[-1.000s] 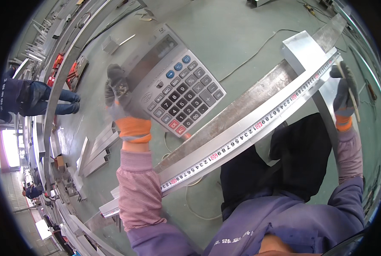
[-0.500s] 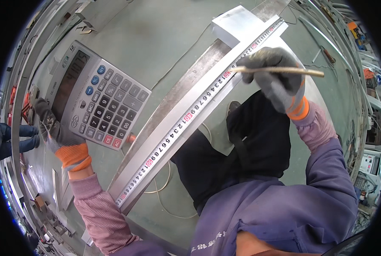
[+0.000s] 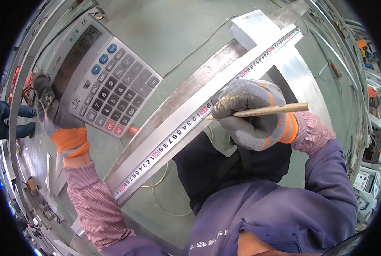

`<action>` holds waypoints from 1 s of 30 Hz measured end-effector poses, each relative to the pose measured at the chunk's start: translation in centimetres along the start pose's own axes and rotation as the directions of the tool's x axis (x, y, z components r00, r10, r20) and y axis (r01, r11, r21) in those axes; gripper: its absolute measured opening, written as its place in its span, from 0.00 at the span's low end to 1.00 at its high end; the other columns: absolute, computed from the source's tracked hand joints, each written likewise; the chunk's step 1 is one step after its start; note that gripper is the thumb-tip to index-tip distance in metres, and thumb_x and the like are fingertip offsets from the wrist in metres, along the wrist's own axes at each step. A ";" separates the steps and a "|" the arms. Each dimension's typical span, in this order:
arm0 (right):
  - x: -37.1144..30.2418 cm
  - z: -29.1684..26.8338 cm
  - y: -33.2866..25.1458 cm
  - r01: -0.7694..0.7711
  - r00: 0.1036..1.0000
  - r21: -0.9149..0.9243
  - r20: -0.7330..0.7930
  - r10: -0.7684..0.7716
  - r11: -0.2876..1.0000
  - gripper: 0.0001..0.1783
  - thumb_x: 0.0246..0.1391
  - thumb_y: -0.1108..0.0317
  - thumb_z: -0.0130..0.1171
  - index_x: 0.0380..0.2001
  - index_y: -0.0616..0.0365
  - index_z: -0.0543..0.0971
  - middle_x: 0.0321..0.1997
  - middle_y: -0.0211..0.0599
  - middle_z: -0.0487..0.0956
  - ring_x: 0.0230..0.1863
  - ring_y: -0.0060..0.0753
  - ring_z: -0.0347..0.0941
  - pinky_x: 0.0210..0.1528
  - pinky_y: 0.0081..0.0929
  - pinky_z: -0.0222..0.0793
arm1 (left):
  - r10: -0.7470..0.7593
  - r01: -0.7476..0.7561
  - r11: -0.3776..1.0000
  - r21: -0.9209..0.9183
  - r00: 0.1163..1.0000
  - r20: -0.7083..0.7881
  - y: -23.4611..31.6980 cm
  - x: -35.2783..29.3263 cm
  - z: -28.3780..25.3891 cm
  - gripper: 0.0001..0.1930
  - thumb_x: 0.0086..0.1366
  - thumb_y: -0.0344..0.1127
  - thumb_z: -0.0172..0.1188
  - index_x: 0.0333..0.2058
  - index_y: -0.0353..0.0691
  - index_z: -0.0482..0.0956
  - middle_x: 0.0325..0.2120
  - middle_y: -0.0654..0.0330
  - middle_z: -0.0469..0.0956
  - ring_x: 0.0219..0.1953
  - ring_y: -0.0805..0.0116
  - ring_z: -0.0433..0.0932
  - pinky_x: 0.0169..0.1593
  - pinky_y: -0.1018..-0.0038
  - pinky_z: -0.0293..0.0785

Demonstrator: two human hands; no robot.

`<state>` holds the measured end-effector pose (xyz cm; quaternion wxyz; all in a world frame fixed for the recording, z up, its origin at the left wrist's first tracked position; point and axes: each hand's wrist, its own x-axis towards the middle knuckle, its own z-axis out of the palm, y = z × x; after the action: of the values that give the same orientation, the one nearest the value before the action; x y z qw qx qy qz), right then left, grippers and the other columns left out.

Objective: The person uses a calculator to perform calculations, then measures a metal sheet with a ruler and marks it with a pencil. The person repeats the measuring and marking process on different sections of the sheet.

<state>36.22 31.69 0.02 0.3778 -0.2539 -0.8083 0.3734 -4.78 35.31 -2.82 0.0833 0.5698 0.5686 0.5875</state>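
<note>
— While the gloved right hand (image 3: 252,113) is pinching a thin wooden pencil (image 3: 263,112) against the long silver metal ruler (image 3: 186,123), what is the left doing?
— The left hand (image 3: 54,115) is gripping a large grey desk calculator (image 3: 100,81).

green floor (image 3: 173,30) | thin cable (image 3: 199,47) on it | another person's legs (image 3: 15,119) far left
</note>
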 end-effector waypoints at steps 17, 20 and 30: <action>-0.3 0.2 1.4 0.123 0.992 -0.148 -0.003 -0.125 0.981 0.10 0.46 0.76 0.69 0.33 0.57 0.81 0.30 0.35 0.81 0.27 0.34 0.79 0.29 0.26 0.75 | 0.259 -0.242 0.901 0.360 0.966 0.001 -0.1 -0.1 0.9 0.23 0.76 0.42 0.51 0.66 0.42 0.67 0.54 0.50 0.75 0.51 0.64 0.80 0.55 0.75 0.78; -0.2 0.1 1.3 0.120 0.992 -0.133 -0.010 -0.123 0.984 0.10 0.46 0.76 0.68 0.33 0.56 0.81 0.30 0.36 0.81 0.27 0.35 0.79 0.29 0.27 0.75 | -0.179 0.166 0.976 -0.139 0.980 -0.087 2.9 -0.1 2.3 0.24 0.76 0.43 0.52 0.66 0.42 0.67 0.55 0.50 0.75 0.51 0.63 0.80 0.56 0.74 0.77; 0.0 0.3 1.3 0.146 0.989 -0.105 0.005 -0.146 0.984 0.10 0.47 0.78 0.68 0.34 0.58 0.81 0.31 0.36 0.82 0.30 0.34 0.81 0.32 0.26 0.77 | 0.270 -0.289 0.809 0.511 0.956 0.114 0.6 -0.7 0.0 0.26 0.76 0.48 0.50 0.65 0.39 0.67 0.53 0.49 0.76 0.50 0.65 0.79 0.59 0.72 0.75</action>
<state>36.17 32.38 -1.11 0.3912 -0.2140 -0.8429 0.3012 -4.20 34.61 -2.75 -0.1517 0.6586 0.6150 0.4062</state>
